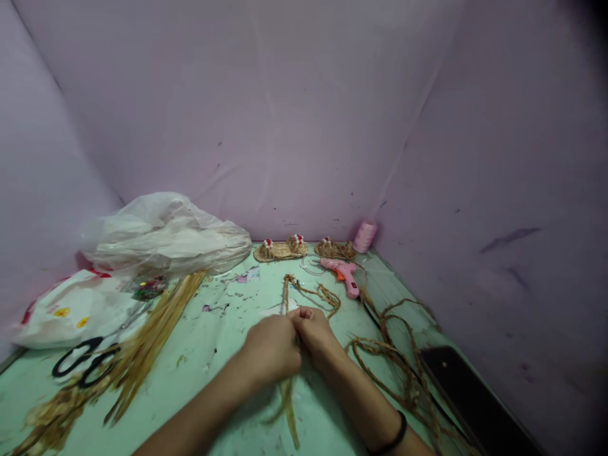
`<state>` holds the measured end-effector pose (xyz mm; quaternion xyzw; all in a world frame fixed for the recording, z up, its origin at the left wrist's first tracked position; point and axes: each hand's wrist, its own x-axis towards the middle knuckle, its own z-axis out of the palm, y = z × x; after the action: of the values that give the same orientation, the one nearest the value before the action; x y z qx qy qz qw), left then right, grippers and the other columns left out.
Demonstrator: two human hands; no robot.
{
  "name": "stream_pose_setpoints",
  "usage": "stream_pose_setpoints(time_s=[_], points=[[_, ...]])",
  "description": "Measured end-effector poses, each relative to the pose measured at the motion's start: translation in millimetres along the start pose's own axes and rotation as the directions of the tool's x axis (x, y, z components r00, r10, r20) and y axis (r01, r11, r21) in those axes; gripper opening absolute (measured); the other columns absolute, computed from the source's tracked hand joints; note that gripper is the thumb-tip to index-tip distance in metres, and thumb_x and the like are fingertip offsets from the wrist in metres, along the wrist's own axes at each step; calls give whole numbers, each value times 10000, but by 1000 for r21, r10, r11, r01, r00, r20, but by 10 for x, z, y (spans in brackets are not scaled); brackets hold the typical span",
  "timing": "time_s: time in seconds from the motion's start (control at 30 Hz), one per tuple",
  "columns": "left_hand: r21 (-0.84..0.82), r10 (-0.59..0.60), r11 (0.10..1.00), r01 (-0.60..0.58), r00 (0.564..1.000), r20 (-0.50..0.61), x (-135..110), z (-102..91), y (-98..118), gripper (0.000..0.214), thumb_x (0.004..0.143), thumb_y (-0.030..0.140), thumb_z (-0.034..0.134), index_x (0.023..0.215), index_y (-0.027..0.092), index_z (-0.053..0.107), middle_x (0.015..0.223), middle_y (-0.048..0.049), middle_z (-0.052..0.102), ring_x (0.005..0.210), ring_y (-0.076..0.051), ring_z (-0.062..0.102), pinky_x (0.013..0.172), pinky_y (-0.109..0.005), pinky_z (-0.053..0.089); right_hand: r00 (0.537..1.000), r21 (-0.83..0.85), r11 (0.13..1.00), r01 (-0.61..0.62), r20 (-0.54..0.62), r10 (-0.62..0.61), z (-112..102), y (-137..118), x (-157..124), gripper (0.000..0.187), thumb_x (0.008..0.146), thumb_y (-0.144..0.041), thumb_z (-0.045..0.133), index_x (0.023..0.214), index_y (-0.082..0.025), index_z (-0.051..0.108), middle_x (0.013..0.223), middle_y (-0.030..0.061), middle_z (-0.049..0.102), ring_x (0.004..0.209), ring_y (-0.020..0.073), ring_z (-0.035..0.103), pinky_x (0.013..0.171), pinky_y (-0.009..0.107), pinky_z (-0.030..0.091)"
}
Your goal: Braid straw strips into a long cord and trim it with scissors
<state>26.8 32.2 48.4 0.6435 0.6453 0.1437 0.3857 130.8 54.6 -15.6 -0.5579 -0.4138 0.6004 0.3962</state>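
My left hand [274, 347] is closed around a braided cord of dried plant fibre [286, 292], near the middle of the table. My right hand [314, 330] is pressed against it, its fingers pinched on the same cord. The braided part runs away from me past my fingers and bends back in a loop to the right. Below my hands, loose flat fibre ends [289, 415] hang toward me. The exact spot where the fingers grip is partly hidden by the hands themselves.
Dried fibre strips [159, 335] and black-handled scissors [88, 361] lie left, by plastic bags [166, 237]. Woven slippers [281, 251], a pink glue gun [342, 272] and a pink thread spool [365, 237] sit at the back. More braided cord [389, 354] and a dark phone-like slab [470, 392] lie right.
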Motion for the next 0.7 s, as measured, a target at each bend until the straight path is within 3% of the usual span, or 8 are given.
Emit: stream_pose_setpoints(time_s=[0.07,0.13,0.2,0.3,0.43,0.53,0.6,0.7], points=[[92,11,996,1,991,-131,80,-157,-72,234,582,196,576,406,167,425,381,9,380,470,-141,476,473,-230,278,1000,-10,1000,11,25,-11,-34,3,-18,86,551,-147,469,465,-155,478,375,-55,396,357,53,293,391,206,186],[-75,-58,996,47,987,-150,160,-242,-119,148,651,208,519,518,143,512,420,9,462,366,-94,424,411,-211,264,998,-8,1000,22,66,-22,-70,4,-26,117,578,-196,497,470,-157,473,354,-68,352,342,47,252,385,212,146],[-325,-165,932,158,986,7,222,-210,-137,79,666,174,502,631,122,550,455,16,506,317,-70,392,358,-193,248,993,26,999,36,115,-39,-97,5,-26,153,591,-240,528,478,-155,469,360,-66,367,348,44,255,390,211,148],[-548,-137,796,255,959,247,286,-30,-155,132,678,205,543,612,92,552,405,18,481,301,-51,384,324,-163,254,987,68,997,26,159,-37,-120,-4,-26,174,593,-270,565,504,-148,478,385,-53,424,359,43,284,397,204,171],[-649,-91,689,324,926,365,365,126,-233,167,659,217,578,575,74,557,438,-19,528,341,-54,453,349,-148,342,970,61,998,19,240,-33,-151,-31,-24,171,576,-262,604,520,-137,503,421,-30,485,387,53,372,420,195,240],[-618,-101,708,343,914,393,412,119,-276,134,628,192,585,571,72,570,441,-16,532,342,-56,458,349,-153,356,959,-6,996,87,273,-82,-200,-27,4,125,598,-221,591,544,-137,515,478,-12,529,454,77,448,475,198,314],[-558,-135,771,309,934,330,429,101,-272,104,589,158,578,522,84,553,392,8,490,309,-53,417,318,-158,319,957,-166,968,189,252,-144,-243,-13,29,89,639,-173,537,558,-143,515,498,-13,535,474,82,444,492,198,323],[-399,-196,878,263,960,201,429,101,-240,136,537,146,555,425,122,481,311,39,400,257,-53,331,276,-173,233,922,-521,761,387,243,-303,-301,-6,37,111,669,-108,477,587,-143,543,536,-1,550,510,94,437,511,198,309]])
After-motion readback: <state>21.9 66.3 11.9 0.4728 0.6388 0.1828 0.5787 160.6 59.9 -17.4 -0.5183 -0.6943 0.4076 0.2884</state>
